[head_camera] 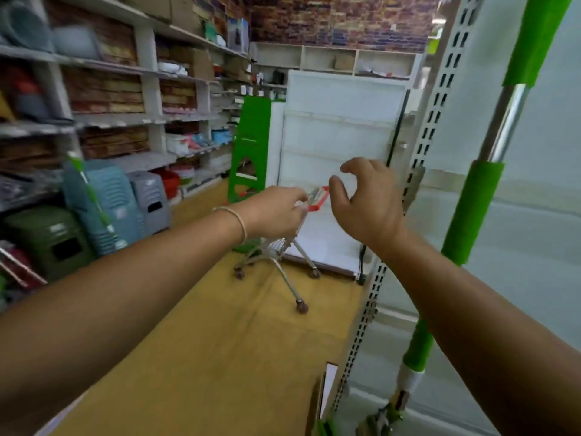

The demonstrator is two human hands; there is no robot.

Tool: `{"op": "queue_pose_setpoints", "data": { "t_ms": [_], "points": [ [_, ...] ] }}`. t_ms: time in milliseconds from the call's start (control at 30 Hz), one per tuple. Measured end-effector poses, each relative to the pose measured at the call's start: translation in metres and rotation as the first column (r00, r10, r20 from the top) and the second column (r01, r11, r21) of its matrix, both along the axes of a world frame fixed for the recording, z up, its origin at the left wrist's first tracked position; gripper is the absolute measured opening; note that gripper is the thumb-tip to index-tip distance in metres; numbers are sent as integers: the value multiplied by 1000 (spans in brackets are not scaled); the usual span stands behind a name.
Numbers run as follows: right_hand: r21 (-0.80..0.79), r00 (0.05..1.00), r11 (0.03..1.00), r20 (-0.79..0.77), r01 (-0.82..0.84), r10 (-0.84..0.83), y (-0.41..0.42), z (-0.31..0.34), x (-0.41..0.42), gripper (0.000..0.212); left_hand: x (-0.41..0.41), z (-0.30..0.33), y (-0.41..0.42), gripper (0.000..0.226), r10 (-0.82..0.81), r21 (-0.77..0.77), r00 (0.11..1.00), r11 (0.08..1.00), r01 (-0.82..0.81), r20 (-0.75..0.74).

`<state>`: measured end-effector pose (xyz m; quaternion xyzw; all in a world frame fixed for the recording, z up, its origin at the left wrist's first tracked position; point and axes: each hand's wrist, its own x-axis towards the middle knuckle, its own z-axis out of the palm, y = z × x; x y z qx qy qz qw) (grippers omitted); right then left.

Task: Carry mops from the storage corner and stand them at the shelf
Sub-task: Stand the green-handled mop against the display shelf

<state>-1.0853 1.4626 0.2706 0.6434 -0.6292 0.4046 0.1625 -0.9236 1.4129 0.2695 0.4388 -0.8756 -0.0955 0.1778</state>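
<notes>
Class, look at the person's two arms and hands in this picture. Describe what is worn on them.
Both forearms are bare, with no sleeves in view and no gloves. The left hand has a thin, pale string-like bracelet around its wrist. The right hand and its wrist show no bracelet, watch or ring.

Mop (471, 212) right; cart (279, 247) perhaps ahead

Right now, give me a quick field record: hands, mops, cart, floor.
left hand: grips the cart handle, fingers curled round it
right hand: fingers loosely curled, holds nothing, beside the handle
near mop: green and chrome pole, upright against the slotted shelf post on the right
far mop: green pole, leans on stacked plastic stools on the left
cart: small wire cart on castors, mid-aisle
floor: yellow
</notes>
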Motion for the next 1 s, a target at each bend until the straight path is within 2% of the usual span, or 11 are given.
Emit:
{"op": "queue_pose_setpoints", "data": {
  "t_ms": [267, 500, 800, 1000],
  "points": [
    [203, 984, 964, 85, -172, 157, -50, -30, 74, 41, 103, -30, -32, 35, 218, 3, 973, 976, -219, 80],
    [245, 964, 935, 129, -258, 232, -123, -47, 153, 37, 201, -46, -90, 36, 310, 13, 948, 950, -312, 75],
    [327, 964, 907, 74, -266, 256, -245, -68, 276, 45, 337, -64, -198, 38, 416, 96, 902, 899, -427, 116],
    [374, 952, 876, 123, -305, 279, -302, -74, 332, 51, 402, -68, -258, 37, 457, 92, 883, 880, -466, 106]
  ]
}}
